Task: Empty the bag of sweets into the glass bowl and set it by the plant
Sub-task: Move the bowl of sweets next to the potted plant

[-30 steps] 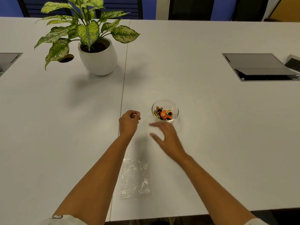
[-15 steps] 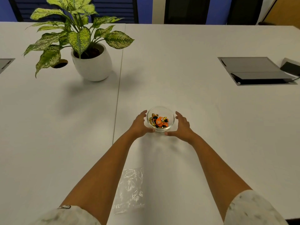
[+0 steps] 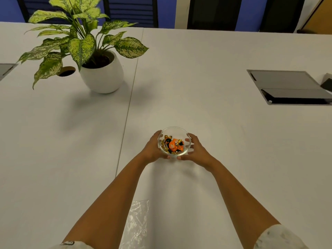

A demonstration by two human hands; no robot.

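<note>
Glass bowl (image 3: 173,141) between left hand (image 3: 152,147) and right hand (image 3: 195,149), both cupped around it; possibly lifted.

No legible text, label, brand, number or sign found anywhere in the view. Pale print noted on the orange sweet wrapper (image 3: 172,145) inside the glass bowl (image 3: 173,130), too small and blurred for reading.

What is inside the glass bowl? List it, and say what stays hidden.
The glass bowl holds wrapped sweets: orange, gold and dark wrappers. The left hand and right hand cup its sides. Sweets buried underneath cannot be counted.
</note>
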